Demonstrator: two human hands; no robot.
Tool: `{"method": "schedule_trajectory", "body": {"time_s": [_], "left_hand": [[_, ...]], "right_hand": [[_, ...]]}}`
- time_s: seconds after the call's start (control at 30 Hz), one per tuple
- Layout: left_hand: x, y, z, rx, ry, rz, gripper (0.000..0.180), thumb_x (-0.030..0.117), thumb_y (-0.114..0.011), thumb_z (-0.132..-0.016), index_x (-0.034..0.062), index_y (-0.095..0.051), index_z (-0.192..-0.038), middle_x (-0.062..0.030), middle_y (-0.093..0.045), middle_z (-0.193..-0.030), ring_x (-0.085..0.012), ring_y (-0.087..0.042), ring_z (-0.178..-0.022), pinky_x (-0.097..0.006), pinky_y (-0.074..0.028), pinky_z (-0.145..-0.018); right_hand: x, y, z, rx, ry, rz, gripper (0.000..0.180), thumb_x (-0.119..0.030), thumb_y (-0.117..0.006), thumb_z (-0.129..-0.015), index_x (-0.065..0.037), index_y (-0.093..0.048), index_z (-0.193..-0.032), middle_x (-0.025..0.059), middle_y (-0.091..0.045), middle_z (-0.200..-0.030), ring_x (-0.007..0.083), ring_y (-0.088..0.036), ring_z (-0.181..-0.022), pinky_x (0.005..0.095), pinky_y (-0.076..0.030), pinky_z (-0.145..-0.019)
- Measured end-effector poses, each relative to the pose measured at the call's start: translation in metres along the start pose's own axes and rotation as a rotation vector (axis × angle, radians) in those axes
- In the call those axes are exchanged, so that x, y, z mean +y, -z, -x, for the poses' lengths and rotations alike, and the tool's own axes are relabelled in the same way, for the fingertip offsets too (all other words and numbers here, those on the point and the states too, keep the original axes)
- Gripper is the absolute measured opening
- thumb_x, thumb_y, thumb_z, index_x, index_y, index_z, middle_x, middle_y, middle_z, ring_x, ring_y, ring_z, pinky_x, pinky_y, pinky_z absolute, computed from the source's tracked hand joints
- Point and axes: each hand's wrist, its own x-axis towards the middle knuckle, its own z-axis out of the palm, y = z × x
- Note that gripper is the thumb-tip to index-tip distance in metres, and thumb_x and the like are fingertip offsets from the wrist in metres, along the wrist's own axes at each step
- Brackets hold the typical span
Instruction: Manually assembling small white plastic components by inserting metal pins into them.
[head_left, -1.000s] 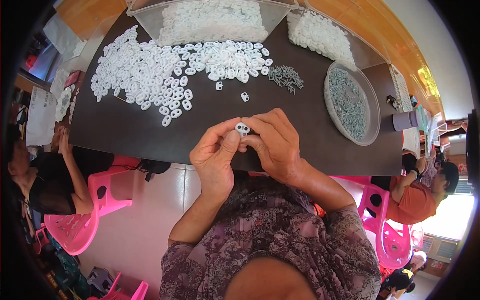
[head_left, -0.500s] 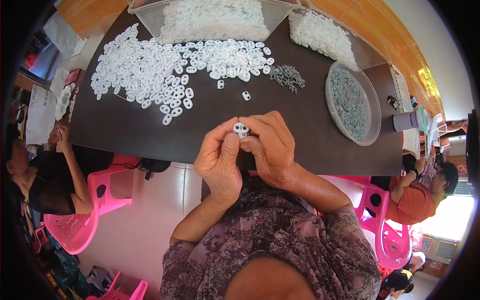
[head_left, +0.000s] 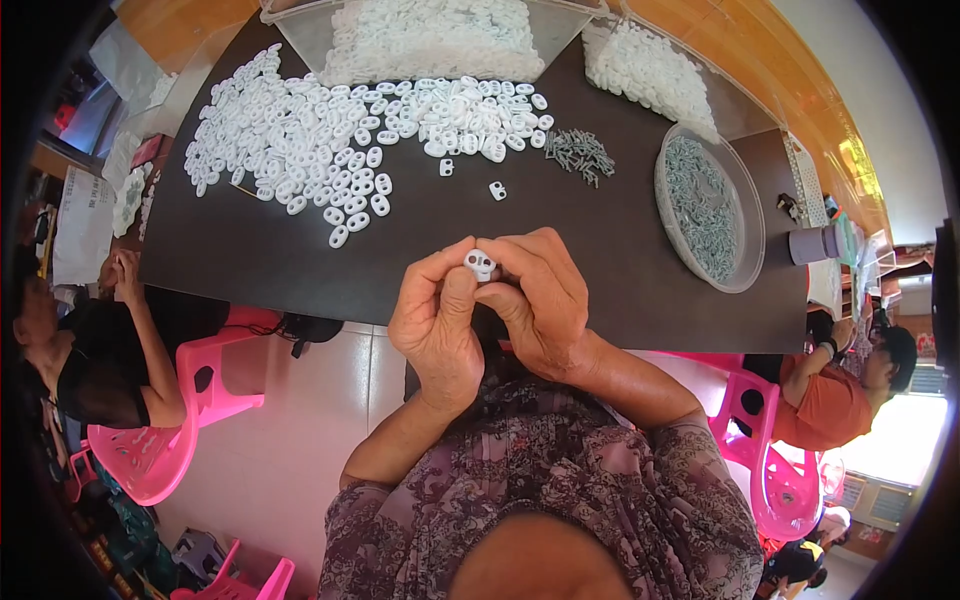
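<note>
Both my hands meet over the near edge of the dark table. Between their fingertips is a small white two-hole plastic cord lock (head_left: 480, 264). My left hand (head_left: 437, 330) pinches it from the left with thumb and forefinger. From the other side, the fingers and thumb of my right hand (head_left: 540, 295) close on it. Fingertips hide its edges. Beyond my hands lie two loose white pieces, one (head_left: 498, 190) nearer and another (head_left: 446, 168) by the heap. A broad heap of white two-hole oval pieces (head_left: 290, 135) covers the far left.
A small pile of grey springs (head_left: 579, 156) lies right of the white heap. More springs fill a round clear tray (head_left: 752, 240). Clear bins (head_left: 295, 45) of white parts stand at the back. Two people sit at either side on pink chairs (head_left: 165, 450).
The cord lock between my fingertips has tilted slightly, and its holes look smaller than before. Both hands keep their grip in nearly the same place.
</note>
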Motion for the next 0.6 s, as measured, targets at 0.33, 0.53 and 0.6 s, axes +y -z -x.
{"method": "schedule_trajectory", "body": {"time_s": [0.33,0.53,0.6], "left_hand": [[-0.0041,0.0016,0.0017,0.004,-0.078,-0.100,0.022,0.010,-0.053,-0.094,-0.0057,-0.057,-0.109,-0.0062,-0.060,-0.101,-0.0084,-0.053,-0.087,-0.023,-0.043,-0.081],[-0.0072,0.0010,0.0012,0.039,-0.092,-0.112,0.021,0.011,-0.051,-0.095,-0.0040,-0.059,-0.107,-0.0028,-0.058,-0.094,-0.0056,-0.050,-0.081,-0.019,-0.043,-0.073],[-0.0078,0.0010,0.0023,0.048,-0.070,-0.103,0.021,0.011,-0.051,-0.095,-0.0042,-0.058,-0.107,-0.0030,-0.058,-0.094,-0.0059,-0.051,-0.081,-0.020,-0.043,-0.073]], "right_hand": [[0.0020,-0.0069,0.0022,0.065,0.010,0.009,0.023,-0.001,-0.064,-0.079,0.006,-0.059,-0.100,0.0133,-0.059,-0.088,0.0227,-0.054,-0.072,0.0292,-0.044,-0.061],[0.0006,-0.0099,0.0031,0.073,0.020,0.021,0.022,0.000,-0.062,-0.079,0.006,-0.059,-0.101,0.0143,-0.059,-0.089,0.0236,-0.053,-0.072,0.0296,-0.044,-0.060],[-0.0001,-0.0099,0.0030,0.071,0.015,0.019,0.023,0.000,-0.062,-0.079,0.006,-0.059,-0.101,0.0145,-0.058,-0.089,0.0236,-0.053,-0.072,0.0297,-0.044,-0.060]]}}
